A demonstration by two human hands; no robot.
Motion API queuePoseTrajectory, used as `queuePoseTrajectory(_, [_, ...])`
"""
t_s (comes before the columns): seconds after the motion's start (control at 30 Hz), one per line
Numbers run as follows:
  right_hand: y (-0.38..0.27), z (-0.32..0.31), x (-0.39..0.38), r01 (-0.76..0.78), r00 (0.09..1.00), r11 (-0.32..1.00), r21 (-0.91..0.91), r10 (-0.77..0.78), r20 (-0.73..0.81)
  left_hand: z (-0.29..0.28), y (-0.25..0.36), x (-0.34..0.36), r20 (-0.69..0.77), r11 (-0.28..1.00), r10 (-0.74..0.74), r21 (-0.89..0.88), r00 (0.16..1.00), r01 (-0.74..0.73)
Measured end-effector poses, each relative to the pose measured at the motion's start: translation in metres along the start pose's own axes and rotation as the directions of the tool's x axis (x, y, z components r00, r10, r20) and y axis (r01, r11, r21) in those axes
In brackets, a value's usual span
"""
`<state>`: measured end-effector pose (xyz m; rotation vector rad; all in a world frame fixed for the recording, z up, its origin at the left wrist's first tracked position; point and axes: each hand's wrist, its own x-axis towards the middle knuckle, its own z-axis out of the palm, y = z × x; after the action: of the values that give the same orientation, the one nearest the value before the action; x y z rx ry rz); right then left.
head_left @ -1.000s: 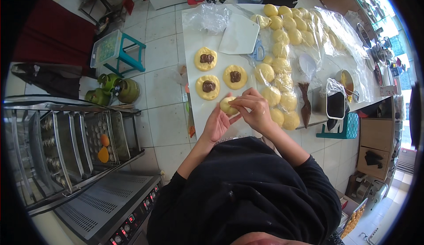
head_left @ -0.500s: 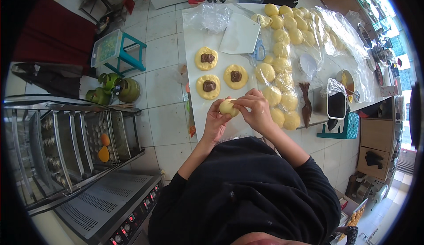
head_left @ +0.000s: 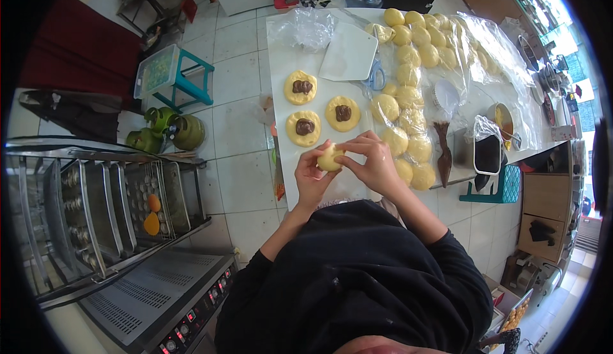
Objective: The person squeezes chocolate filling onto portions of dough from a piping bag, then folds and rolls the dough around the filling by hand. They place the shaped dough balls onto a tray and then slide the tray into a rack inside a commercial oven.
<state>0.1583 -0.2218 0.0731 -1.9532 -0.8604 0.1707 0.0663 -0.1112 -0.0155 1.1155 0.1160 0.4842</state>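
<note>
A pale yellow dough ball (head_left: 330,159) is held between my two hands over the near part of the white table (head_left: 284,54). My left hand (head_left: 311,175) cups it from the left, and my right hand (head_left: 368,164) pinches its top and right side with thumb and fingers. Just beyond lie three flattened yellow dough rounds (head_left: 343,113), each with a dark brown blob of filling in the middle. To the right, rows of dough balls (head_left: 423,175) lie, many under clear plastic. A white board (head_left: 348,51) and blue scissors (head_left: 377,74) lie at the back.
A piping bag (head_left: 442,153), a metal container (head_left: 487,150) and a pot (head_left: 500,121) stand on the right. To the left are a stool (head_left: 188,89) with a tray, green gas cylinders (head_left: 188,134), a tray rack (head_left: 108,213) and a control-panel appliance (head_left: 147,296).
Both hands stay on the dough ball, with fingers shifting around it; my left hand has turned slightly. The view has shifted a little, so the table appears slightly lower and further right.
</note>
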Motion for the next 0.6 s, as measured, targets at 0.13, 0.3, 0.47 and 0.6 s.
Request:
queuePoseTrajectory(0.13, [0.008,0.001,0.001,0.037,0.999,0.998,0.050,-0.036,-0.021,0.016,0.009,0.003,0.022,0.991,0.133,0.006,0.991,-0.133])
queuePoseTrajectory(0.3, [-0.004,-0.002,0.001,0.099,0.993,0.994,-0.036,-0.101,-0.062,0.000,0.019,0.008,0.167,0.598,-0.507,-0.639,0.846,0.484])
queuePoseTrajectory(0.47, [0.016,0.001,-0.007,0.115,0.993,0.986,-0.123,-0.110,0.048,0.000,0.009,0.002,0.154,0.728,-0.444,-0.511,0.883,0.456])
queuePoseTrajectory(0.6, [0.002,0.005,-0.005,0.104,0.993,0.988,-0.109,-0.110,-0.048,0.001,0.007,0.001,0.093,0.744,-0.423,-0.532,0.901,0.404])
